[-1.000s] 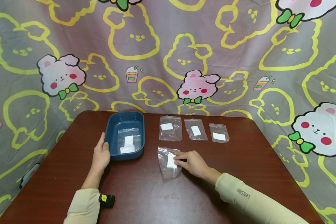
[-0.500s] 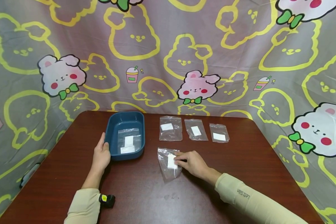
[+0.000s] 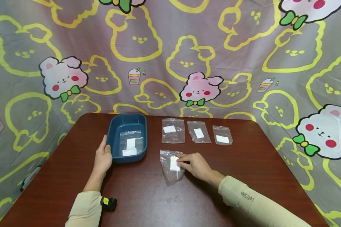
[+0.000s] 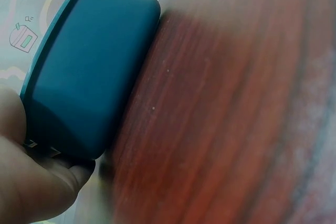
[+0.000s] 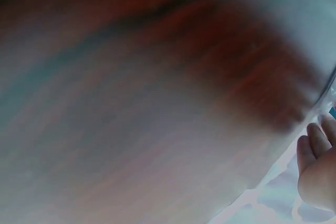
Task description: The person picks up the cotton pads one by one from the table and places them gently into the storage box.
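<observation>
We are gripping the blue tray [image 3: 113, 127] with our left hand [image 3: 103, 158] — our right hand [image 3: 195, 164] fingers are pinching the clear bag [image 3: 170, 164], lying on the counter [image 3: 147, 192] just right of the tray.

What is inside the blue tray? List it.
Inside the blue tray lies a clear plastic bag with white pieces in it. How many bags are stacked there cannot be told. The left hand holds the tray's rim.

tray [image 3: 112, 132]: dark blue | table [image 3: 147, 195]: red-brown wood grain | bags [image 3: 173, 130]: clear, white inserts | backdrop [image 3: 170, 56]: grey, yellow-outlined bunnies
</observation>
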Demonstrator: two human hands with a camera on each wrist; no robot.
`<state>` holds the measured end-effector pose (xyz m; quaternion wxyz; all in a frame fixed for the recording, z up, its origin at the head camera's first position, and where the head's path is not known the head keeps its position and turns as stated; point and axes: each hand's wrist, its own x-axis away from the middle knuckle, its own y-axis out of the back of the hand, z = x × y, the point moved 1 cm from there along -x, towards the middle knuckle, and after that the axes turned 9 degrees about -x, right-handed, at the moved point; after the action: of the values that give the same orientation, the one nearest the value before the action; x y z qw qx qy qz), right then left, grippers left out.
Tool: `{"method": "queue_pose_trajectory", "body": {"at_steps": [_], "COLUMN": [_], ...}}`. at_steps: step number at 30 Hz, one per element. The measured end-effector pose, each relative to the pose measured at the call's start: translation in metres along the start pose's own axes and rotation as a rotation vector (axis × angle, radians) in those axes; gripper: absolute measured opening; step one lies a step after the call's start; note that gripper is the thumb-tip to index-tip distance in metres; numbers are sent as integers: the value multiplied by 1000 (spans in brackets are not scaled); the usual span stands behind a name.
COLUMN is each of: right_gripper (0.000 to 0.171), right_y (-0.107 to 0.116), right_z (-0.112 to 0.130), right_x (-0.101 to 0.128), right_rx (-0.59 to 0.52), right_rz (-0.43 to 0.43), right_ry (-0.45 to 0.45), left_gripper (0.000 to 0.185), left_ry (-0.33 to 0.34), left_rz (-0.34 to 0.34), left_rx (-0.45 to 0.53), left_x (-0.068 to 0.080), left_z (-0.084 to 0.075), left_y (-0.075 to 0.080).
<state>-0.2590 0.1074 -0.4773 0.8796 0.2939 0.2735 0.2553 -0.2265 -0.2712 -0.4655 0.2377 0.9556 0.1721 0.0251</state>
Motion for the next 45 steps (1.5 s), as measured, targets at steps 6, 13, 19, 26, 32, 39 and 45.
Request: {"method": "queue_pose_trajectory", "body": {"at_steps": [6, 13, 19, 26, 32, 39, 45], "right_gripper": [14, 14, 16, 16, 15, 15, 14], "right_y": [2, 7, 13, 17, 18, 20, 22], "right_z": [1, 3, 8, 16, 22, 30, 36], "right_x": [-3, -9, -14, -28, -43, -59, -69], "right_rx": [0, -1, 8, 21, 28, 66, 84], "right_rz": [-28, -50, -59, -73, -59, -57, -58], "right_ry": [16, 18, 34, 2, 6, 65, 70], "left_gripper": [56, 56, 56, 56, 56, 56, 56], "left_ry": [8, 0, 30, 26, 22, 27, 15], "left_rz": [8, 7, 23, 16, 17, 15, 17], "left_rx": [-7, -10, -24, -26, -20, -14, -16], "left_x": [1, 2, 5, 4, 4, 5, 4], "left_z": [-1, -3, -3, -3, -3, -3, -4], "left_y": [0, 1, -1, 0, 1, 1, 2]}}
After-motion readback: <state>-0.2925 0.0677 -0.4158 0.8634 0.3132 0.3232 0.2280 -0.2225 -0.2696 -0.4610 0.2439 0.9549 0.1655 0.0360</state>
